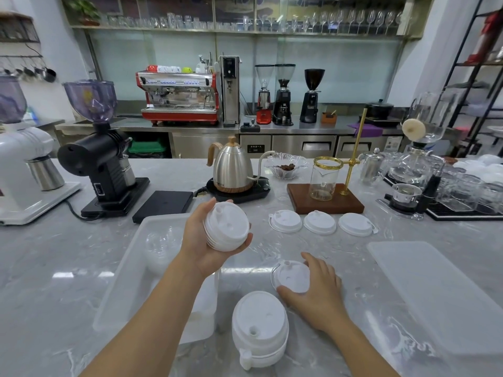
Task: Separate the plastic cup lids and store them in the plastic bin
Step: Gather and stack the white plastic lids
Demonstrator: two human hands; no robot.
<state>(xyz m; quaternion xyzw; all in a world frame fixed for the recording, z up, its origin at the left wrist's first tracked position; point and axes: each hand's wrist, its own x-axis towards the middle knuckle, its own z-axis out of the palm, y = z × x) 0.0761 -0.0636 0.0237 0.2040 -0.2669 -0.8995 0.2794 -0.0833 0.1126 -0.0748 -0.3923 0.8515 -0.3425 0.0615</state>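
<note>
Early days: left hand [202, 240] grips a white plastic lid stack [226, 229], right hand [313, 288] fingers pinch one lid [292, 276]; translucent plastic bin [130, 270] shows no white lids yet.

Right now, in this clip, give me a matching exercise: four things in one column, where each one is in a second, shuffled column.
Things:
1. small lid stack
2. single lid
3. tall lid stack
4. three lids

Places:
A. in a row before the wooden stand
B. under the right hand
C. held up in the left hand
D. standing on the counter, nearest the camera

Pairs: 1-C, 2-B, 3-D, 4-A
</note>
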